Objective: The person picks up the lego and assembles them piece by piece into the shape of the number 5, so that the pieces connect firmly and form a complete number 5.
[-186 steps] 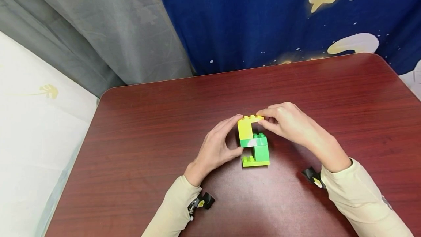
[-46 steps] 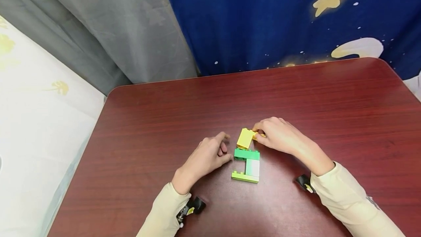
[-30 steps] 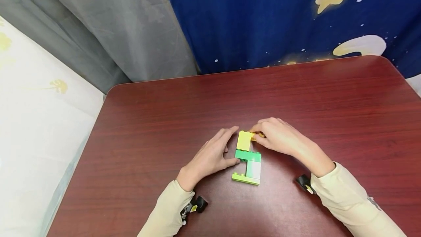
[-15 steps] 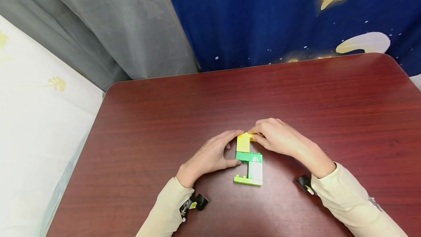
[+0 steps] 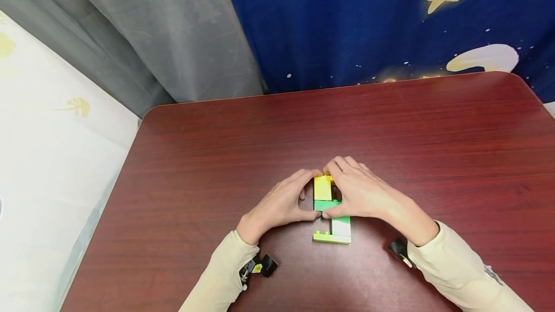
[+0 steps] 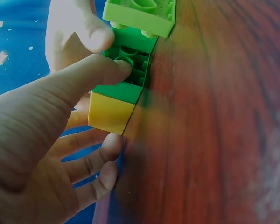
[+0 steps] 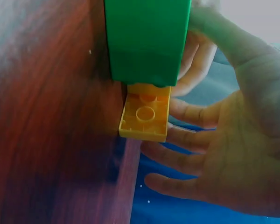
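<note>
A joined row of toy building bricks lies on the table in the head view. From far to near it has a yellow brick (image 5: 323, 189), a flat green brick (image 5: 321, 205), a thicker green block (image 5: 341, 227) and a lime flat brick (image 5: 331, 239). A flat yellow-orange brick (image 7: 144, 119) juts out at the far end. My left hand (image 5: 279, 202) grips the row from the left, thumb pressing the hollow underside of the flat green brick. My right hand (image 5: 366, 190) reaches over from the right, thumb at that same brick and fingertips at the far yellow end.
The reddish-brown table (image 5: 208, 158) extends around the bricks. Behind it hang a blue curtain (image 5: 338, 28) with stars and a grey curtain (image 5: 165, 28). White fabric (image 5: 56, 167) borders the left side. A black camera (image 5: 269, 266) sits at the left wrist.
The yellow brick, earlier tilted on the green one, now lines up with it. My left hand has closed in on the row; my right thumb has moved from the flat yellow brick to the green brick.
</note>
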The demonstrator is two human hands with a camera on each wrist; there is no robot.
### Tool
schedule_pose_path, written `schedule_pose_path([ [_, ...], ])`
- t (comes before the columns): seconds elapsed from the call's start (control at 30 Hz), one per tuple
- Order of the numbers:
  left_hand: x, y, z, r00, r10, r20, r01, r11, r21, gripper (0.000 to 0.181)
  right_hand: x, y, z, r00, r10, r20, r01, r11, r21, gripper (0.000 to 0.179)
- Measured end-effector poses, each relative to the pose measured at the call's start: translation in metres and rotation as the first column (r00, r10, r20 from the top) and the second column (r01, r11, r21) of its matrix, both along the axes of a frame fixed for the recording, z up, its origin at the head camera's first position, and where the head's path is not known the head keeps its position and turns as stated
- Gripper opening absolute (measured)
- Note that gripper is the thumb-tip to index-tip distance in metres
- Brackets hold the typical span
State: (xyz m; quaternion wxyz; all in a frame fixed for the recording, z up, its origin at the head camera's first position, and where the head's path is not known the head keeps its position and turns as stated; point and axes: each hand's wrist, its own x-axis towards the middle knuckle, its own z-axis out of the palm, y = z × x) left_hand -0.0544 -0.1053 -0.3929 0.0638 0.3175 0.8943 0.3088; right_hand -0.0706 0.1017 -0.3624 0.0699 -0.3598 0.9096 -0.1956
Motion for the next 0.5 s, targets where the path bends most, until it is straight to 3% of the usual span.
schedule_pose_path([
  [0.5, -0.0015, 0.0017, -0.0016, 0.995, -0.016, -0.097, 0.013, 0.999, -0.033, 0.072, -0.0014, -0.0082, -0.0069, 0.977, 0.019, -0.211, -0.017, 1.0, 0.011, 0.057],
])
